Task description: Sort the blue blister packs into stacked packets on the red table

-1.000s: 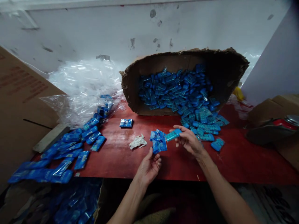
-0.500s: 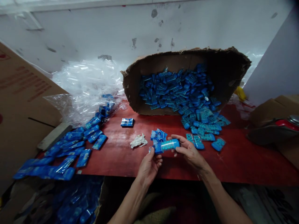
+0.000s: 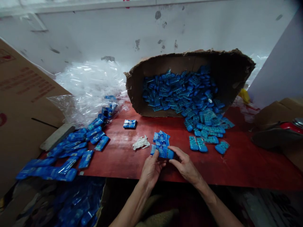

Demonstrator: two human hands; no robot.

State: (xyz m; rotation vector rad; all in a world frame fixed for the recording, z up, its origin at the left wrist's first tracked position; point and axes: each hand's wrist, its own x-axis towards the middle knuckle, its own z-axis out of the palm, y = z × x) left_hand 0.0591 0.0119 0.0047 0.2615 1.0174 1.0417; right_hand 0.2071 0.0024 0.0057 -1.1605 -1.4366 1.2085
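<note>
Between my hands is a blue printed packet (image 3: 163,152), its rounded blue end pointing right. My left hand (image 3: 152,165) grips the packet's left end, thumb on top. At the other end, my right hand (image 3: 186,164) closes thumb and fingers around the blue tip. Just behind lie loose blue printed sleeves (image 3: 161,137) on the red table (image 3: 132,164). A crumpled white scrap (image 3: 141,142) is to their left, with a small stack of blue cards (image 3: 129,124) behind it. Two clear-fronted blue packs (image 3: 198,143) with turquoise beads lie right of the sleeves.
A torn cardboard box (image 3: 132,91) on its side spills bead packs (image 3: 182,91) at the back. Finished-looking blue packets (image 3: 75,145) pile at the left, before clear plastic wrappers (image 3: 90,78). Cardboard boxes stand at both sides.
The bead-filled pack has moved left into the blue printed sleeve, so its beads no longer show. My right hand has shifted left with it, closer to my left hand.
</note>
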